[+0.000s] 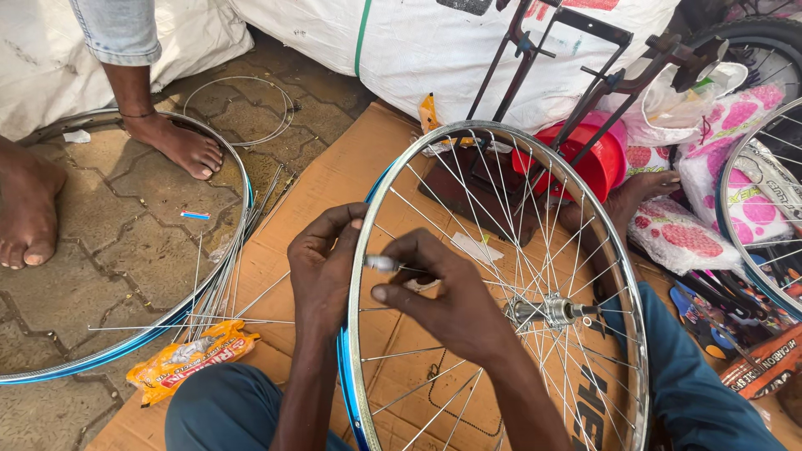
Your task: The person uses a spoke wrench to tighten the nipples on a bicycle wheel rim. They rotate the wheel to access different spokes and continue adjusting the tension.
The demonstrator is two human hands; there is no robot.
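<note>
Bicycle wheel (501, 284) upright at centre frame, silver rim, spokes fanning from a hub (547, 311) at right of centre. Left hand (322, 267) curled against the outside of the rim at its left edge, fingers (334, 230) hooked narrowly over the metal. Right hand (439, 292) inside the wheel, reaching through the spokes, thumb and forefinger pinched on a small silver spoke nipple (383, 264) just beside the rim; fingers closed tight on it. Flattened cardboard sheet (334, 175) beneath the wheel, spread over the paved ground (109, 250). Second rim (167, 321), blue-edged, lying flat at left frame, with a bundle of loose spokes (217, 284) across its right side. Orange snack wrapper (192, 357) at lower left, on the cardboard's corner, touching the blue rim. Bare foot (177, 144) of another person at upper left, standing inside the flat rim; another foot (25, 213) at far left edge. Thin wire hoop (238, 108) on the paving near that foot. Red plastic bowl (585, 159) at upper right behind the wheel, under a dark metal truing stand (585, 75). White sack (451, 50) across the top of the frame. Pink-patterned packets (718, 167) at right, beside a tyred wheel (764, 192) cut by the edge.
</note>
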